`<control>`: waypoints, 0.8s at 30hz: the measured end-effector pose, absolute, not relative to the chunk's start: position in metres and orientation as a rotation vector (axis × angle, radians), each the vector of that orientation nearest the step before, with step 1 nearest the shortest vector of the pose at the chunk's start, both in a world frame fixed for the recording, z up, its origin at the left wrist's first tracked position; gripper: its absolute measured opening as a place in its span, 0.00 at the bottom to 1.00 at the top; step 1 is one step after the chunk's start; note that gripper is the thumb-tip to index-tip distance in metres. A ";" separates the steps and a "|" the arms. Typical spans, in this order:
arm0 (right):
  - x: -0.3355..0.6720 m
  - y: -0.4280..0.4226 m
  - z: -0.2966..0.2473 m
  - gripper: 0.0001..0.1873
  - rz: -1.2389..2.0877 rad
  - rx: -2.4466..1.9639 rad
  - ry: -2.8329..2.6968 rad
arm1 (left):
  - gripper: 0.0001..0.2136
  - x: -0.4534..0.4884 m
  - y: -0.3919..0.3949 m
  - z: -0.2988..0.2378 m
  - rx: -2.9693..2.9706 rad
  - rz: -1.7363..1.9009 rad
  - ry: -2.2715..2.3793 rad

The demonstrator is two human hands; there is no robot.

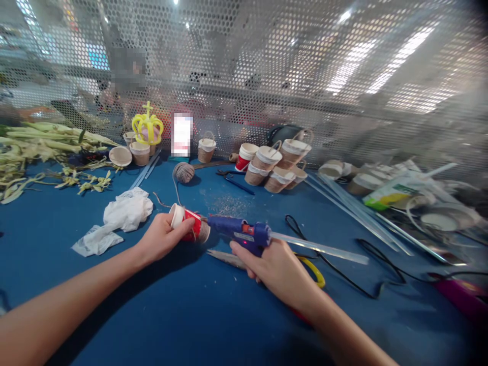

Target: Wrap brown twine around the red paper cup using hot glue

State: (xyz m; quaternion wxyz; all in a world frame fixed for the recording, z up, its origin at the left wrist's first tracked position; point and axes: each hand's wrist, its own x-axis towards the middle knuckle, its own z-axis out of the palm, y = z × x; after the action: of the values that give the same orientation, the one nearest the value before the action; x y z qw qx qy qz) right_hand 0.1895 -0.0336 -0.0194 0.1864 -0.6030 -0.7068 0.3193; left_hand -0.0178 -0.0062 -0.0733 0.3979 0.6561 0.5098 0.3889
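My left hand (162,238) is closed around a red paper cup (192,226), tipped on its side with its white rim to the left. Twine is wound around the base end of this cup. In my right hand (274,264) is a blue hot glue gun (240,230), a clear glue stick (324,247) jutting from its back. The gun's nozzle points left, at or very near the cup's twine-wrapped end; whether they touch I cannot tell. Beneath the gun lie scissors (224,258) with a yellow handle, partly hidden by my right hand. Behind the cup rests a ball of grey yarn (184,173).
Twine-wrapped cups (280,178) stand stacked at the back. Crumpled white tissue (127,209) lies left, below dried plant stalks (57,137). Pliers (229,174) and a blue pen (240,185) sit mid-table. Glue sticks (354,213) and a black cable (366,295) spread right. A perforated metal screen (229,61) rises behind.
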 end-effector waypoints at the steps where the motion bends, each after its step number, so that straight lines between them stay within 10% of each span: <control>1: 0.190 -0.034 -0.019 0.15 0.899 -1.688 -1.991 | 0.17 -0.018 -0.006 -0.073 1.651 0.983 1.285; 24: 0.185 -0.043 -0.011 0.10 0.636 -1.629 -2.168 | 0.18 -0.018 -0.004 -0.070 1.456 1.030 1.196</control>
State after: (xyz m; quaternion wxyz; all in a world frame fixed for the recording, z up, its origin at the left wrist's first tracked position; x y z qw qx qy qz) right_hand 0.1851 -0.0426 -0.0106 0.1771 -0.5757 -0.7660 0.2247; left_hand -0.0182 -0.0040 -0.0698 0.4768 0.5959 0.4896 0.4217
